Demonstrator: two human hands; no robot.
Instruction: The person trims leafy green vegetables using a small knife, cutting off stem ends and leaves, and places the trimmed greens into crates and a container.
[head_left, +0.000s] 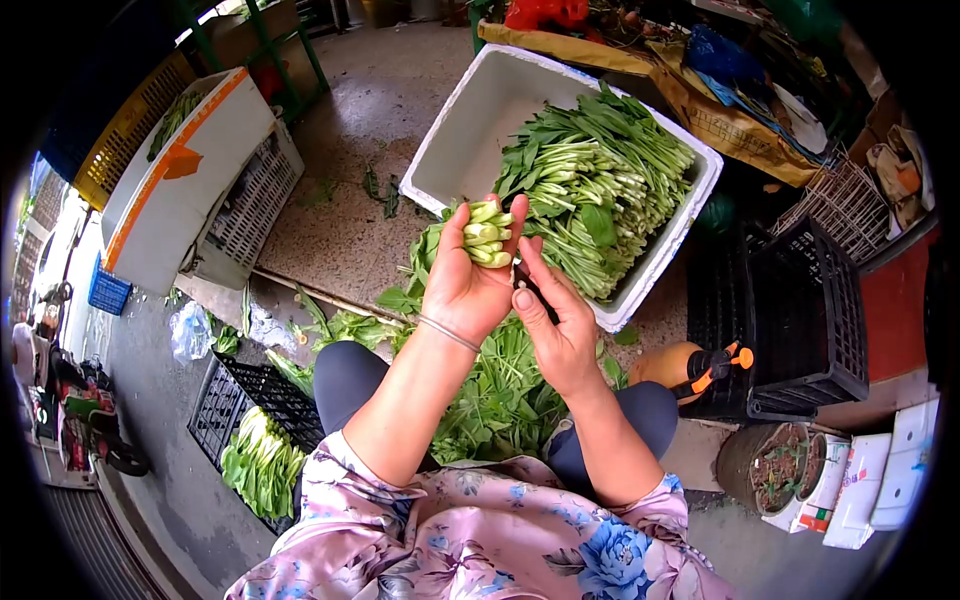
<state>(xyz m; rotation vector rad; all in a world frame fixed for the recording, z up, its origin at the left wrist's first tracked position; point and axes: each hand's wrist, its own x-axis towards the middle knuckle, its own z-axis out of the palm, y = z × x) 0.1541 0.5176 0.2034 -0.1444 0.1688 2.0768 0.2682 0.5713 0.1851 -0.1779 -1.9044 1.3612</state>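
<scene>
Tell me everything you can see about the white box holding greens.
The white box looks like foam: rectangular, open-topped, thick-walled, its rim marked bluish in places. It sits upright and angled on the speckled surface ahead of the person. Leafy greens with pale stems are heaped against its right side; at left, its bottom shows bare.

Left fingers (518, 210) partly hidden behind stalks (487, 236); shirt (480, 535) cropped

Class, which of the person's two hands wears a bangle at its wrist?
The left hand, cradling the bunch of pale stems; the right hand has a bare wrist.
</scene>
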